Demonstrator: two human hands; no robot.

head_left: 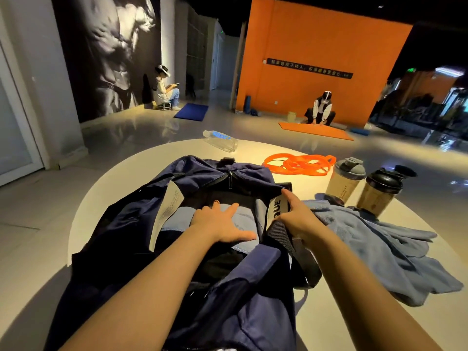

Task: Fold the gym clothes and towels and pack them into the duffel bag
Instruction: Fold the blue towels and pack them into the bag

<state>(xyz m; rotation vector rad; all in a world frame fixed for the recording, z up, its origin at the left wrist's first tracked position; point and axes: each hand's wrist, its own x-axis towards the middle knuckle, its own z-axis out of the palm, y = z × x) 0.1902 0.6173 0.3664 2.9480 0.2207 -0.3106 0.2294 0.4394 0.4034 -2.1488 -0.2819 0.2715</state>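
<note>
At centre frame, we press our flat, open left hand (222, 225) on a folded pale-blue towel (244, 219) inside the navy fabric duffel bag (131, 224), our right hand (298, 216) gripping its rim to keep the mouth wide.

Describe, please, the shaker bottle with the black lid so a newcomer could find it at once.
Start at the white round table and look to its right edge, beyond the loose blue towel. Two tan shaker bottles stand there side by side. The one you want, the black-lidded shaker, is the right-hand one; its neighbour, the grey-lidded shaker, sits nearer the orange bands.
</note>
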